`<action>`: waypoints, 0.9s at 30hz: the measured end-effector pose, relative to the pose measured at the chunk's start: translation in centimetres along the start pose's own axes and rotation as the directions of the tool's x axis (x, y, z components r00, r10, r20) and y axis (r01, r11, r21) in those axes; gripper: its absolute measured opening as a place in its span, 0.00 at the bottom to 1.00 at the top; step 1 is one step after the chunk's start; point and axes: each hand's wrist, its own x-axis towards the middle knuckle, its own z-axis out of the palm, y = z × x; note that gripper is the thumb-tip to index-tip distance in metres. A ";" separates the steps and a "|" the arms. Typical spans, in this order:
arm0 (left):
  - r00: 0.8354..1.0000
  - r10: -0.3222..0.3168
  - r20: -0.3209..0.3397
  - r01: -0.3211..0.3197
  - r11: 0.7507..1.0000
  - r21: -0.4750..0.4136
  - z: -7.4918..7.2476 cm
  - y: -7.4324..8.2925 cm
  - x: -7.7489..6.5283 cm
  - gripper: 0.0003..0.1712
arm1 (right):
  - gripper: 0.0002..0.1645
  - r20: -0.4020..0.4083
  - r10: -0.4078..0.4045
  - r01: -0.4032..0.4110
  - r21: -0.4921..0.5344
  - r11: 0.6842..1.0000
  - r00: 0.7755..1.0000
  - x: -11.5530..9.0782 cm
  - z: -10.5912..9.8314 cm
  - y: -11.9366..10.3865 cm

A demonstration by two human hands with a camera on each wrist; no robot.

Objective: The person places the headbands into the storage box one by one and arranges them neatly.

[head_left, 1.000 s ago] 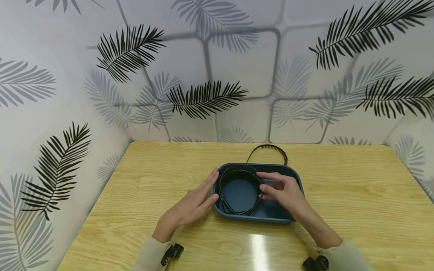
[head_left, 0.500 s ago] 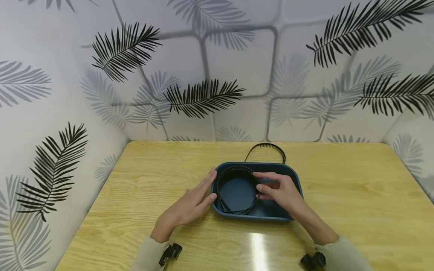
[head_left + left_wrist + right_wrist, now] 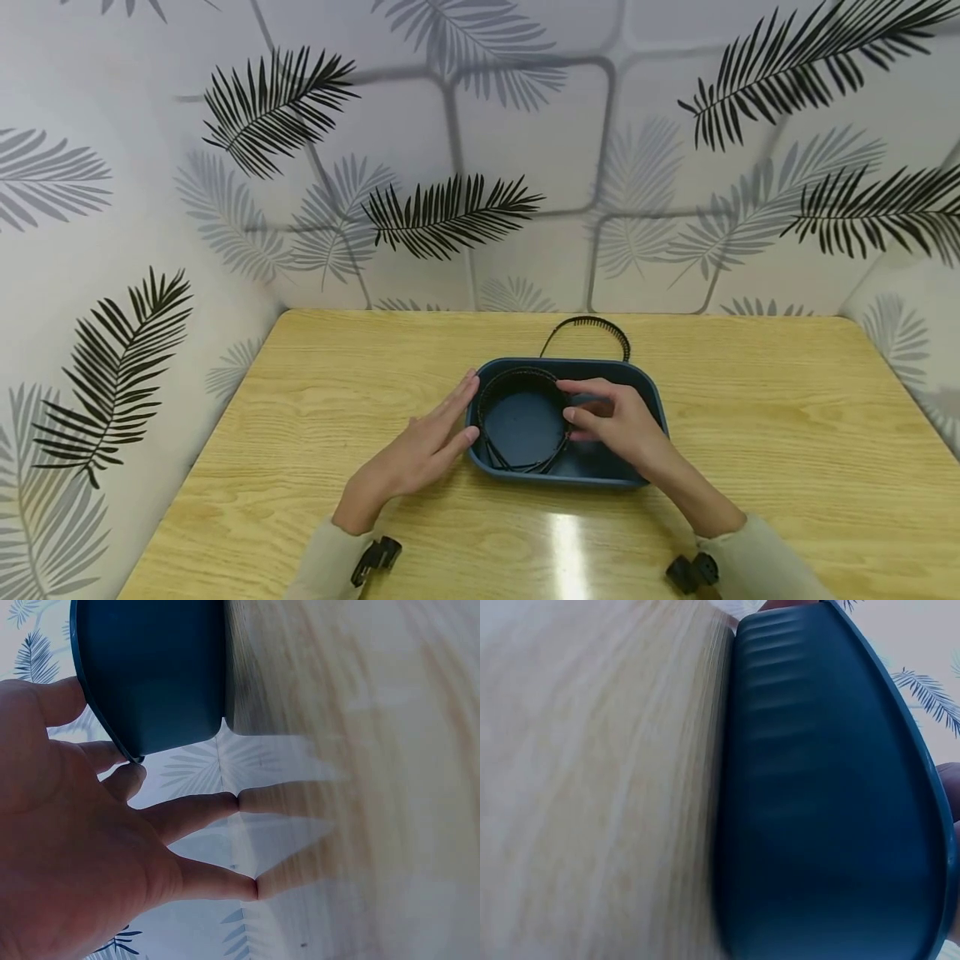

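A dark blue oblong bin (image 3: 615, 477) sits on the table, its wall (image 3: 150, 675) close up in the left wrist view. Several black toothed headbands (image 3: 483, 417) lie nested as a ring in its left half. With thumb and fingers, my right hand (image 3: 630, 429) pinches the right side of that ring, reaching over the bin's right end. My left hand (image 3: 420, 454) has its fingers extended; thumb and fingers touch the bin's left rim. In the left wrist view, two fingertips of the left hand (image 3: 97, 832) rest on the table. The right wrist view mostly shows the bin's outer side (image 3: 825, 787).
Behind the bin, another black toothed headband (image 3: 592, 321) stands out in an arch on the wooden table (image 3: 337, 367). A wall with a leaf pattern (image 3: 525, 150) rises at the table's back edge. Dark wrist devices (image 3: 375, 560) sit at both sleeves.
The headbands in the bin have drawn closer together, and the ring looks slightly narrower. My right hand has shifted slightly left with them. The left hand stays at the bin's rim.
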 end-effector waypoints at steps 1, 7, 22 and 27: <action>1.000 0.000 0.001 0.000 1.000 0.000 0.0 0.0 0.0 0.40 | 0.27 0.002 -0.008 0.008 -0.015 1.000 1.000 0.0 0.0 0.0; 1.000 0.001 -0.002 -0.001 1.000 0.010 0.1 -0.1 0.0 0.40 | 0.26 -0.009 -0.041 0.040 -0.106 0.994 0.999 0.2 0.0 0.1; 1.000 -0.009 0.008 0.009 1.000 -0.005 0.1 -0.1 0.1 0.40 | 0.24 -0.018 -0.075 0.066 -0.293 0.954 0.997 0.3 0.1 -0.7; 1.000 -0.011 0.007 0.011 1.000 -0.003 0.1 0.0 0.1 0.40 | 0.24 -0.023 -0.077 0.065 -0.336 0.940 0.997 0.2 0.1 -0.7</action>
